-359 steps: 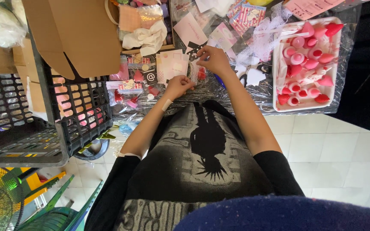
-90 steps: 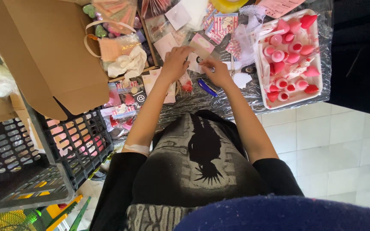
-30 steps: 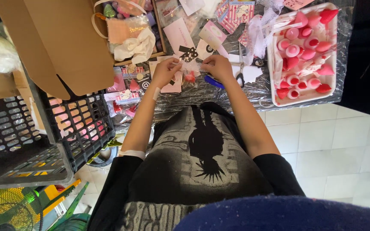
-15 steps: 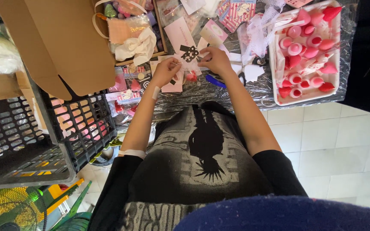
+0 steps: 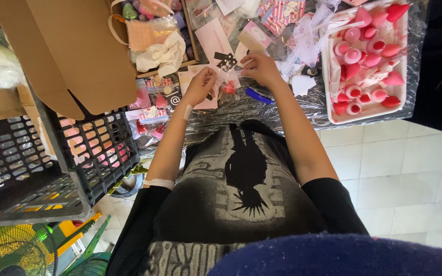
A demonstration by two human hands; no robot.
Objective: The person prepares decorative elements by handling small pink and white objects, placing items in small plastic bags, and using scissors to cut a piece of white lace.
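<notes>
Head view, looking down along the torso. Both bare forearms reach forward and converge ahead of the chest, elbows bent and spread to either side, upper arms in short black sleeves.

Left hand [image 5: 200,86]: fingers curled inward, thumb and fingertips pinched together toward the midline. A pale strip of tape or plaster sits across the left wrist; a second pale band sits on the arm just below the sleeve.

Right hand [image 5: 260,68]: back of hand up, knuckles bent, fingertips pinched and pointing toward the left hand. Right wrist roughly straight with the forearm.

The two hands are close, fingertips near each other; whether they touch cannot be told.
</notes>
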